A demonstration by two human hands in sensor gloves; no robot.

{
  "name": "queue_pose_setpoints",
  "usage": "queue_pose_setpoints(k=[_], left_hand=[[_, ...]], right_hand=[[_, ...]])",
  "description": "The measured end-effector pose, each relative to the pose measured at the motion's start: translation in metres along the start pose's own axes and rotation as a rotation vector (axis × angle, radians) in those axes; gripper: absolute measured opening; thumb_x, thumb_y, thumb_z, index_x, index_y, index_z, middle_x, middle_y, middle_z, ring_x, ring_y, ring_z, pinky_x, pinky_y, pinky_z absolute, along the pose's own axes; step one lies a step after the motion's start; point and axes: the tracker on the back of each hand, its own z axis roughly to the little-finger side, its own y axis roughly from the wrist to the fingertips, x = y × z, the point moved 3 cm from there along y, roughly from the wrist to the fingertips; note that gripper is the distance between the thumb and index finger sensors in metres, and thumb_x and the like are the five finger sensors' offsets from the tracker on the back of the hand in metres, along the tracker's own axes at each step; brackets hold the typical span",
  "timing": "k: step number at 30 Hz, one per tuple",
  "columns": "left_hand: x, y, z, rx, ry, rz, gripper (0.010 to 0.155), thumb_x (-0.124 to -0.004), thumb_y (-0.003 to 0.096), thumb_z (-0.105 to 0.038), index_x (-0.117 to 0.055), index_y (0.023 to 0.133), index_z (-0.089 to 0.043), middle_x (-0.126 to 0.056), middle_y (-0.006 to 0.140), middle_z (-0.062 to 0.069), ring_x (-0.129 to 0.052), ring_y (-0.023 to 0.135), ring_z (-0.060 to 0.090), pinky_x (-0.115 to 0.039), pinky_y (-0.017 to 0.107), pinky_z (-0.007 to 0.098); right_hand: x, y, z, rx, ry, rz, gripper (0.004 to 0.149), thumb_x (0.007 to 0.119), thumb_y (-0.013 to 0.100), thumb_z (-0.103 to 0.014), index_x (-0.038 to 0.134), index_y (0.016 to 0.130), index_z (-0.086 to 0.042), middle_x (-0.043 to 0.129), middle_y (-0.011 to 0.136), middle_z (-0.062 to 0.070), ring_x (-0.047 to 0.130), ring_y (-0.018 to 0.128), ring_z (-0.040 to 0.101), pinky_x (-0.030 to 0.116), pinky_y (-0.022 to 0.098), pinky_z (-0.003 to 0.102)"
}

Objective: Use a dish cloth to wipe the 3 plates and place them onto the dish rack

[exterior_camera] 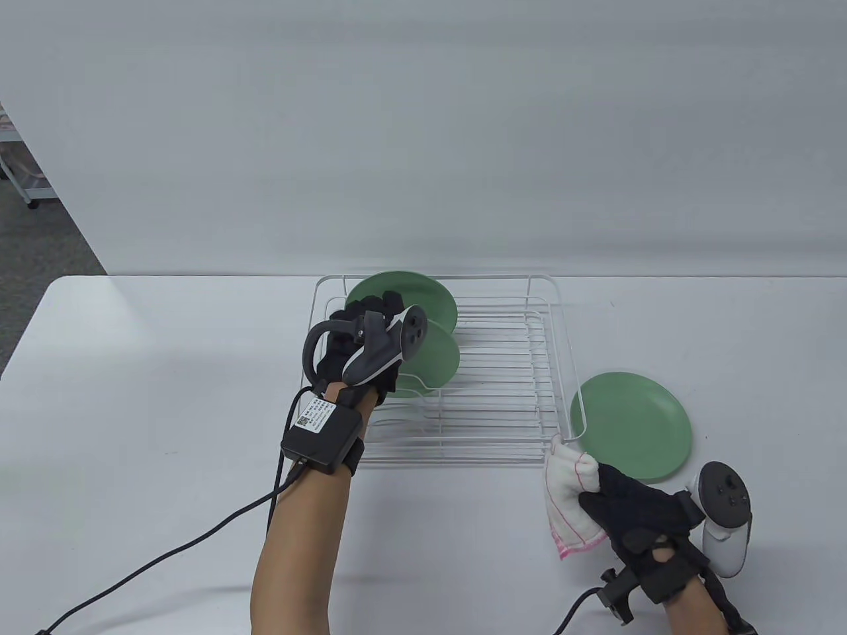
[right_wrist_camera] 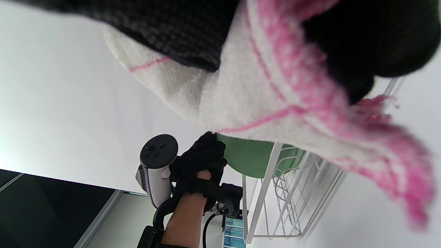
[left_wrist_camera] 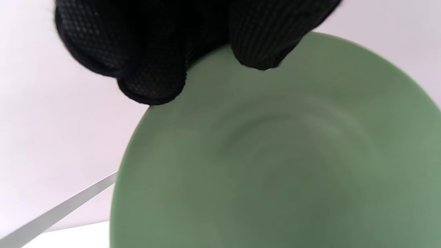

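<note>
Two green plates stand on edge at the left of the white wire dish rack [exterior_camera: 503, 397]. My left hand [exterior_camera: 370, 311] grips the upper rim of the nearer plate [exterior_camera: 433, 357]; the other plate [exterior_camera: 423, 297] stands just behind it. Close up in the left wrist view, gloved fingers [left_wrist_camera: 151, 79] pinch that plate's [left_wrist_camera: 275, 155] rim. A third green plate [exterior_camera: 635, 423] lies flat on the table right of the rack. My right hand [exterior_camera: 615, 503] holds a bunched white dish cloth with pink edging [exterior_camera: 572, 489] by the rack's front right corner, beside that plate. The cloth [right_wrist_camera: 248, 89] fills the right wrist view.
The white table [exterior_camera: 165, 397] carries only the rack and the flat plate. A black cable [exterior_camera: 198, 542] trails from my left wrist across the table toward the front left. Beyond the table's far left corner are a dark floor and a white shelf [exterior_camera: 20, 172].
</note>
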Motion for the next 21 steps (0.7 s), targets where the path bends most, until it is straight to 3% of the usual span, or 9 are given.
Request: queue_pose_setpoints(k=[3, 7, 9, 13, 18, 21], left_hand=[[0.011, -0.003, 0.009, 0.021, -0.072, 0.015, 0.058, -0.084, 0.0461, -0.036, -0.071, 0.101, -0.027, -0.085, 0.098, 0.013, -0.100, 0.069, 0.038, -0.087, 0.049, 0.055], [0.049, -0.028, 0.008, -0.049, -0.191, -0.100, 0.062, -0.083, 0.0454, -0.042, -0.067, 0.103, -0.024, -0.081, 0.100, 0.016, -0.098, 0.071, 0.040, -0.085, 0.049, 0.056], [0.066, -0.051, 0.000, -0.137, -0.252, -0.137, 0.063, -0.082, 0.0454, -0.043, -0.066, 0.103, -0.024, -0.078, 0.102, 0.016, -0.096, 0.074, 0.040, -0.084, 0.051, 0.057], [0.088, -0.129, -0.028, -0.445, -0.341, -0.205, 0.063, -0.082, 0.0453, -0.044, -0.066, 0.104, -0.025, -0.074, 0.104, 0.016, -0.091, 0.081, 0.041, -0.082, 0.055, 0.059], [0.073, -0.228, -0.063, -0.695, -0.312, -0.289, 0.063, -0.082, 0.0441, -0.046, -0.069, 0.102, -0.026, -0.074, 0.106, 0.013, -0.089, 0.087, 0.039, -0.081, 0.057, 0.059], [0.046, -0.265, -0.081, -0.751, -0.251, -0.200, 0.078, -0.083, 0.0416, -0.055, -0.054, 0.108, -0.026, -0.058, 0.114, 0.010, -0.074, 0.100, 0.040, -0.072, 0.065, 0.062]], right_hand=[[0.002, 0.001, 0.002, 0.009, -0.005, -0.004, 0.047, 0.087, 0.037, -0.020, 0.088, 0.084, -0.017, 0.093, 0.075, 0.023, 0.095, 0.050, 0.050, 0.083, 0.034, 0.060], [0.007, 0.002, 0.008, 0.034, 0.007, -0.016, 0.048, 0.087, 0.037, -0.021, 0.088, 0.084, -0.017, 0.093, 0.075, 0.023, 0.095, 0.050, 0.050, 0.083, 0.034, 0.059], [0.011, 0.002, 0.011, 0.045, 0.027, -0.018, 0.048, 0.087, 0.037, -0.021, 0.087, 0.084, -0.018, 0.093, 0.075, 0.023, 0.095, 0.050, 0.050, 0.083, 0.034, 0.059], [0.026, 0.000, 0.013, 0.072, 0.139, -0.040, 0.048, 0.087, 0.037, -0.021, 0.087, 0.085, -0.018, 0.093, 0.076, 0.023, 0.095, 0.050, 0.049, 0.084, 0.035, 0.059], [0.049, 0.000, 0.016, 0.099, 0.167, -0.042, 0.049, 0.086, 0.037, -0.023, 0.085, 0.086, -0.019, 0.093, 0.077, 0.021, 0.096, 0.052, 0.048, 0.084, 0.036, 0.058], [0.069, 0.000, 0.021, 0.137, 0.204, -0.045, 0.052, 0.086, 0.037, -0.023, 0.082, 0.089, -0.018, 0.092, 0.079, 0.021, 0.095, 0.053, 0.048, 0.084, 0.036, 0.058]])
